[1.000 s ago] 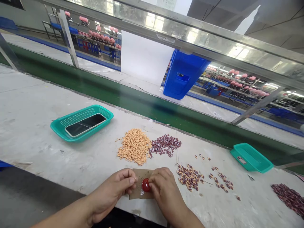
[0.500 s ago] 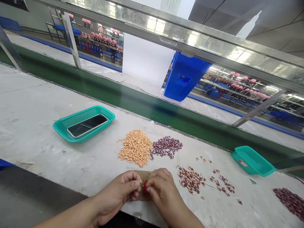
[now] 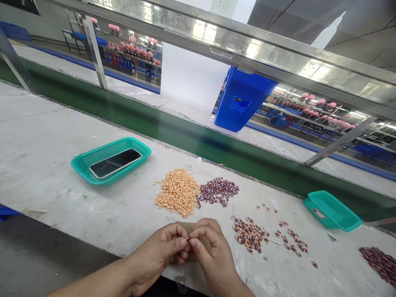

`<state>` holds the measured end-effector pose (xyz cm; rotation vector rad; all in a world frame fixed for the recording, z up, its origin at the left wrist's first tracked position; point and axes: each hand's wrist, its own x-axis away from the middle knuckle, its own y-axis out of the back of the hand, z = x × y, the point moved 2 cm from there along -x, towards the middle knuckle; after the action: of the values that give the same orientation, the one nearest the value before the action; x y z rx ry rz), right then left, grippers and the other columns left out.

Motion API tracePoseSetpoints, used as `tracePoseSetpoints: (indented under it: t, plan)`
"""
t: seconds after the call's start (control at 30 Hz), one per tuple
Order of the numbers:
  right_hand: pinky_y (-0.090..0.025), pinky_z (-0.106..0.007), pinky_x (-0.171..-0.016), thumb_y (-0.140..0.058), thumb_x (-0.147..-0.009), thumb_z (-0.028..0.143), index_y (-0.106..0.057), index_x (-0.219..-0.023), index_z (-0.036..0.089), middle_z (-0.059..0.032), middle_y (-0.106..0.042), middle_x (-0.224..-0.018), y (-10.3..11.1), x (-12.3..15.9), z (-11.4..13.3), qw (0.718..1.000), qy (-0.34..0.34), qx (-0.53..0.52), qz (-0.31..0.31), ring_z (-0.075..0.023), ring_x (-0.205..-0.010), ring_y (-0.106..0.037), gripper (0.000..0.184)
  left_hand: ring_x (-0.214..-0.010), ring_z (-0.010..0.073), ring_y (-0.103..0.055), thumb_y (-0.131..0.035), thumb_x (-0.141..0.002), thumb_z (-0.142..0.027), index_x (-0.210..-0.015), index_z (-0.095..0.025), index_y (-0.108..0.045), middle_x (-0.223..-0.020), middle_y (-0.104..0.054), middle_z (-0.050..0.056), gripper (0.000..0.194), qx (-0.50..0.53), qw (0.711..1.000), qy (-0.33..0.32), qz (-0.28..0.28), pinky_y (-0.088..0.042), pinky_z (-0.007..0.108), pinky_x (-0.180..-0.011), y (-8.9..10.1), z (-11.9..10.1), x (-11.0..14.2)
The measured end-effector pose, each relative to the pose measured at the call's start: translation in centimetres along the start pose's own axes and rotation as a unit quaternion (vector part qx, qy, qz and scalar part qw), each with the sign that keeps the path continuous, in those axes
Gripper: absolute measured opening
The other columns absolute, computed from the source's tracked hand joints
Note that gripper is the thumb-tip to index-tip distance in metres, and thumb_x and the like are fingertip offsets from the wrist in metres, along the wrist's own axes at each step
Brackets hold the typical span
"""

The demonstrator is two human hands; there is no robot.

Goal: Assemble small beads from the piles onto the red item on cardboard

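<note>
In the head view my left hand [image 3: 165, 251] and my right hand [image 3: 212, 251] meet at the near edge of the table, thumbs against forefingers. Both pinch at one spot, and whatever tiny piece is between the fingertips is too small to name. A small red thing [image 3: 189, 246] shows just under the fingertips, mostly covered. Beneath the hands lies a brown cardboard piece [image 3: 185, 225]. Just beyond are a heap of small tan curved pieces [image 3: 177, 192] and a heap of small dark purple pieces [image 3: 218, 190]. Two-coloured tan and purple pieces [image 3: 250, 235] lie right of my right hand.
A green basket [image 3: 82, 171] holding a phone [image 3: 116, 163] stands at the left. Another green basket [image 3: 332, 206] is at the right, near a dark purple pile [image 3: 379, 264]. A blue bin [image 3: 236, 101] stands beyond the green strip, under a metal rail [image 3: 216, 41].
My right hand has shifted from the red thing to my left fingertips, so that both hands' fingertips now meet. The red thing is more hidden than before.
</note>
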<state>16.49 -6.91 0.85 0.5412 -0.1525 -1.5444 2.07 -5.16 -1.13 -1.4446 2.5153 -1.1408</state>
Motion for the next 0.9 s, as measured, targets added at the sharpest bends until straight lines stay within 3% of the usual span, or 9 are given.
tracePoseSetpoints:
  t: [0.4,0.63,0.9]
  plan:
    - [-0.042,-0.031,-0.073,-0.06,-0.077,0.018,-0.061,-0.069,0.021,-0.0025,-0.058,-0.079,-0.4,0.4,-0.5,1.0,-0.011,-0.012,-0.01,-0.0192,-0.08,-0.055,0.009,-0.061,0.0128,-0.048,-0.077,-0.067,-0.031,-0.068,-0.017,-0.058,-0.059,-0.057,-0.003,0.024,-0.044,0.997,-0.048,-0.034,-0.036,0.025,-0.062,0.2,-0.1,0.2]
    - [-0.043,-0.03,-0.07,-0.061,-0.076,0.019,-0.061,-0.067,0.021,-0.0019,-0.058,-0.075,-0.3,0.6,0.0,0.999,-0.032,-0.04,0.009,-0.0187,-0.077,-0.055,0.009,-0.062,0.0126,-0.045,-0.077,-0.067,-0.034,-0.065,-0.017,-0.056,-0.06,-0.055,-0.005,0.027,-0.09,0.994,-0.06,-0.012,-0.034,0.024,-0.061,0.0,-0.6,0.4]
    - [-0.042,-0.03,-0.071,-0.063,-0.076,0.016,-0.061,-0.066,0.022,0.0002,-0.059,-0.071,0.2,0.8,0.4,0.998,0.016,-0.038,0.038,-0.0174,-0.076,-0.054,0.012,-0.061,0.0131,-0.043,-0.079,-0.061,-0.033,-0.063,-0.018,-0.057,-0.06,-0.054,-0.005,0.026,-0.157,0.987,-0.036,-0.001,-0.03,0.024,-0.059,0.1,-1.0,0.3]
